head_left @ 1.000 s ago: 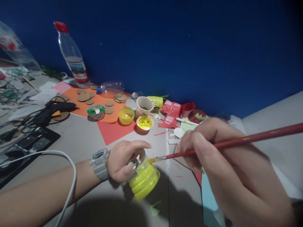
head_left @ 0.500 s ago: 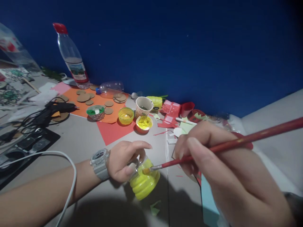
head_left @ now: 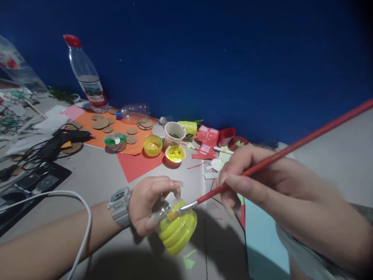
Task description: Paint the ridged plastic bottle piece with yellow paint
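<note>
My left hand (head_left: 154, 200), with a grey watch (head_left: 120, 200) on its wrist, grips the clear neck of a cut plastic bottle (head_left: 177, 231). Yellow paint covers the ridged body of the bottle, which is tilted toward the lower right. Between the thumb and fingers of my right hand (head_left: 256, 182) is a red-handled paintbrush (head_left: 274, 157). Its orange bristles touch the bottle near the shoulder. Beyond my hands stand a small bowl of yellow paint (head_left: 153, 146), a cut cup with thick yellow paint (head_left: 175, 154) and a paper cup of dark liquid (head_left: 175, 133).
A patterned cup with green paint (head_left: 115, 142) and cardboard discs (head_left: 101, 123) lie around orange paper (head_left: 119, 146). A glue gun (head_left: 72, 136) is at left, near a white cable (head_left: 84, 217). A red-capped bottle (head_left: 90, 83) stands against the blue wall (head_left: 204, 58). Paper scraps (head_left: 215, 165) lie at right.
The brush tip has moved left along the bottle toward its neck, and my right hand has shifted slightly. The left hand keeps its hold on the bottle, and the view has shifted a little.
</note>
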Action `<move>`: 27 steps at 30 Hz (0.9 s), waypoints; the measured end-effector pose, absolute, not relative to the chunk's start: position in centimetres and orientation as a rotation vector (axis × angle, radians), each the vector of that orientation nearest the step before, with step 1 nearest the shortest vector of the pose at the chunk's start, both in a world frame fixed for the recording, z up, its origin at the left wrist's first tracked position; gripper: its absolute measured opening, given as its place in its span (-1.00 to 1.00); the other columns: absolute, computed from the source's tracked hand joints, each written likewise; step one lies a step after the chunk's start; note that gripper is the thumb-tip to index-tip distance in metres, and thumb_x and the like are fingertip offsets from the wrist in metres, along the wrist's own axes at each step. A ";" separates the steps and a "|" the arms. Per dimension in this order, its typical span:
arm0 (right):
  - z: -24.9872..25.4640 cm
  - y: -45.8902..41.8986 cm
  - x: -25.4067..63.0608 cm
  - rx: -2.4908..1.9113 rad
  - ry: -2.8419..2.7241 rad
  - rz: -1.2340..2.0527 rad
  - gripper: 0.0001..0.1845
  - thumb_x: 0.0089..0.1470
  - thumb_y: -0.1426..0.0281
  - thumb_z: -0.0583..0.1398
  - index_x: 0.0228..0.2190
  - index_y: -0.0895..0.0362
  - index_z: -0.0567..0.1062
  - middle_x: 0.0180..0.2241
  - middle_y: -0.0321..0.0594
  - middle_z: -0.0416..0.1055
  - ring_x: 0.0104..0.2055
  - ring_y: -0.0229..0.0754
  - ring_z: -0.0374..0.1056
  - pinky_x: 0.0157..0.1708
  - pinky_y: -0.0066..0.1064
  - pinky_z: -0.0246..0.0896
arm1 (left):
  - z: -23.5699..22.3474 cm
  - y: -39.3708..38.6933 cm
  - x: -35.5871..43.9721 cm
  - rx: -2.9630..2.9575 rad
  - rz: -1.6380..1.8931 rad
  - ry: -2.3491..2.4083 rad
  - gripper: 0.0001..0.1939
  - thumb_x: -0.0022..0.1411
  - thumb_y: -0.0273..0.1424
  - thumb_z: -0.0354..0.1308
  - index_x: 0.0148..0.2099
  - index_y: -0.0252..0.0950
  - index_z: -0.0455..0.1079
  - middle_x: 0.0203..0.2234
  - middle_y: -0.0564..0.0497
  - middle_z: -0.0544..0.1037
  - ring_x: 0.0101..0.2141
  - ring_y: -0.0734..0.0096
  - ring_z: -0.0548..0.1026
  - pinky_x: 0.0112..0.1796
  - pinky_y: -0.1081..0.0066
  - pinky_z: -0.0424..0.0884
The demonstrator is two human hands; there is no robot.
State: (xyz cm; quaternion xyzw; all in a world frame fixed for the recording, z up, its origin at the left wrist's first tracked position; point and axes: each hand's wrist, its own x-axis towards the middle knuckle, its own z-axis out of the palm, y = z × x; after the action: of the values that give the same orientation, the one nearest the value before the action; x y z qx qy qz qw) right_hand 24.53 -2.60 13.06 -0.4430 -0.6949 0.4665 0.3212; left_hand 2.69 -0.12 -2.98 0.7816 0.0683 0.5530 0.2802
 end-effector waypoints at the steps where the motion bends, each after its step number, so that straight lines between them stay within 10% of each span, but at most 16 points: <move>1: 13.2 -2.6 24.4 -1.174 -1.822 1.241 -0.82 0.25 0.32 0.25 -0.41 0.05 0.48 -0.51 -0.35 0.46 -0.48 -0.30 0.43 -0.49 -0.53 0.41 | -2.8 -0.1 2.8 2.080 1.492 0.173 -0.38 0.36 0.00 -0.12 0.29 -0.29 0.21 -0.30 -0.06 0.49 -0.48 0.39 0.42 -0.49 0.41 0.37; 27: 12.9 -2.5 24.4 -1.294 -1.831 1.217 -0.81 0.21 0.26 0.28 -0.42 0.04 0.46 -0.50 -0.35 0.45 -0.45 -0.28 0.40 -0.51 -0.51 0.30 | -3.0 -0.4 2.6 2.071 1.427 0.257 -0.43 0.36 -0.07 -0.12 0.27 -0.29 0.19 -0.42 -0.02 0.51 -0.63 0.48 0.34 -0.59 0.46 0.30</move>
State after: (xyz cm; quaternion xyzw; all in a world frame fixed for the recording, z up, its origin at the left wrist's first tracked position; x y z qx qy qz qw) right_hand 24.43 -2.48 12.86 -0.4854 -0.6867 0.4564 0.2908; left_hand 2.55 -0.38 -3.00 0.7810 0.0968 0.5380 0.3021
